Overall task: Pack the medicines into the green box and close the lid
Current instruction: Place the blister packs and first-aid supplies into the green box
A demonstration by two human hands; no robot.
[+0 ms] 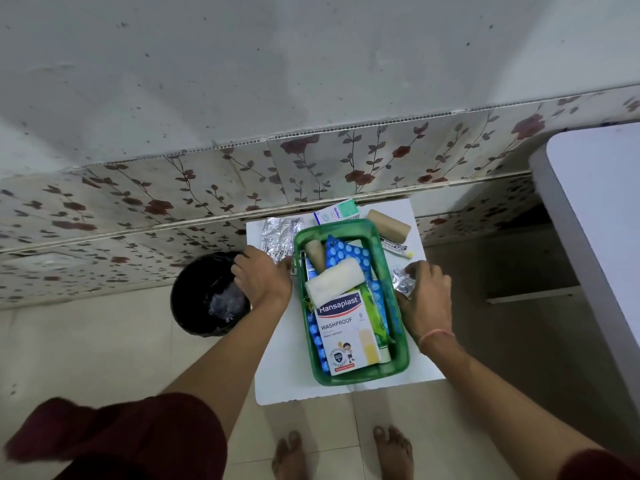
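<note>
The open green box (398, 336) stands on a small white table (284, 368). Inside lie a Hansaplast carton (346, 336), a white gauze roll (334, 280), blue blister strips (346, 252) and a tan roll (316, 256). My right hand (427, 296) is just right of the box, closed on a small silver blister strip (402, 280). My left hand (261, 275) rests on the near end of a silver foil strip (280, 233) left of the box; its grip is hidden. Behind the box lie a white and teal carton (336, 211), a tan bandage roll (388, 225) and an ointment tube (394, 247). No lid is visible.
A black bin (207, 296) with a liner stands on the tiled floor left of the table. A grey-white tabletop (599, 216) fills the right side. A floral-tiled wall (242, 188) runs behind. My bare feet (346, 455) are below the table's near edge.
</note>
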